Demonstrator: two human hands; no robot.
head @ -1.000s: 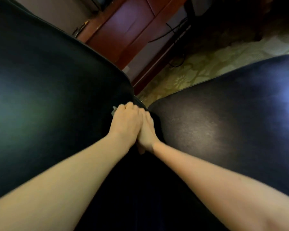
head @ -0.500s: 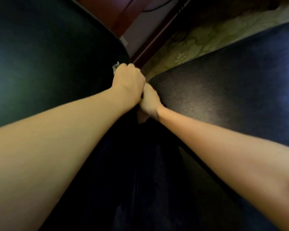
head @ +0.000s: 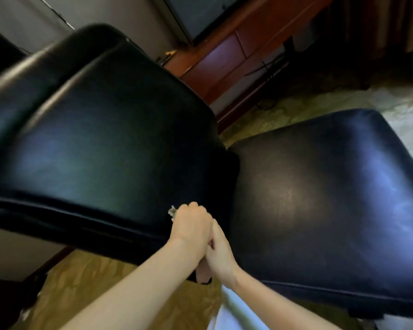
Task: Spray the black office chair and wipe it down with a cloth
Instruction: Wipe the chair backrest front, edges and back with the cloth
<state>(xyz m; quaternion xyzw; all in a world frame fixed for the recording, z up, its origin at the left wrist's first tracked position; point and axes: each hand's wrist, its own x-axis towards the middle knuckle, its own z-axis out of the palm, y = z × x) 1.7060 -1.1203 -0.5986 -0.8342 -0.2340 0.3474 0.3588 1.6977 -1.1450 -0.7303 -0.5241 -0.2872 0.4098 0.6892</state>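
Two padded halves of the black leather office chair [head: 93,144] meet at a crease; there the left hand [head: 191,225] bunches a pale crumpled cloth [head: 172,211] in a tight grip, likely to work the seam. The right hand [head: 221,254] touches it alongside, its grip unreadable.

Both forearms are bare as far as they show, and the left hand [head: 192,226] and right hand [head: 221,254] are bare too. Below the near edge of the black office chair [head: 320,198], a pale, whitish garment [head: 236,310] shows between the forearms
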